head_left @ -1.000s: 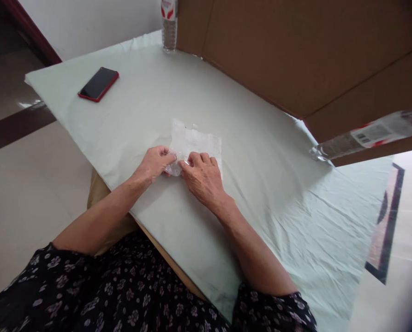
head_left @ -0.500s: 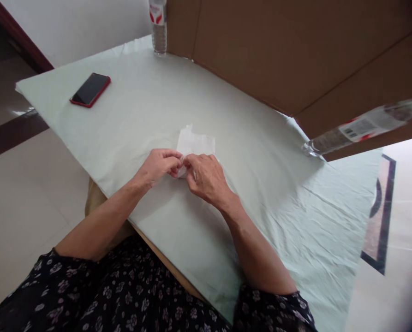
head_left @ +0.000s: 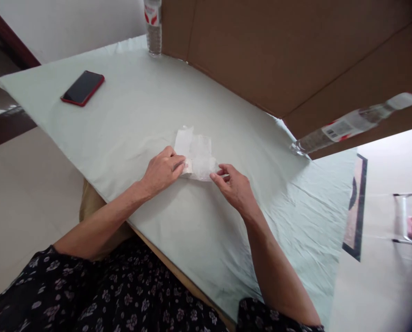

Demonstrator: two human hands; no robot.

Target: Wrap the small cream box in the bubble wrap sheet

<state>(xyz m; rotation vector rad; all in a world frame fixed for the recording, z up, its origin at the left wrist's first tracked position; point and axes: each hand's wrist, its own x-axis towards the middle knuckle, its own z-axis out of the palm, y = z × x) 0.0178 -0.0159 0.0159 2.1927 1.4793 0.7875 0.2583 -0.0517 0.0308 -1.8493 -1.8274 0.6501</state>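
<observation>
A thin white, partly see-through sheet of paper (head_left: pixel 200 146) lies unfolded on the cloth in front of me, with crease lines and an uneven top edge. My left hand (head_left: pixel 163 169) is closed at its lower left side, thumb and fingers pinching a small off-white folded piece (head_left: pixel 188 167) against the sheet. What that piece is, I cannot make out. At the lower right corner of the paper is my right hand (head_left: pixel 232 185). Its thumb tip touches or nearly touches the edge, and the fingers are bent but apart.
A pale green cloth (head_left: pixel 129 106) covers the table. At the far left lies a phone (head_left: pixel 83 87) in a red case. A large brown cardboard panel (head_left: pixel 240 50) stands behind, with one water bottle (head_left: pixel 153 32) upright at its left end and another bottle (head_left: pixel 344 129) at its right.
My hands were together over the paper; my right hand has moved away to the right and its fingers have parted. More of the sheet shows spread out, and the small folded piece is visible.
</observation>
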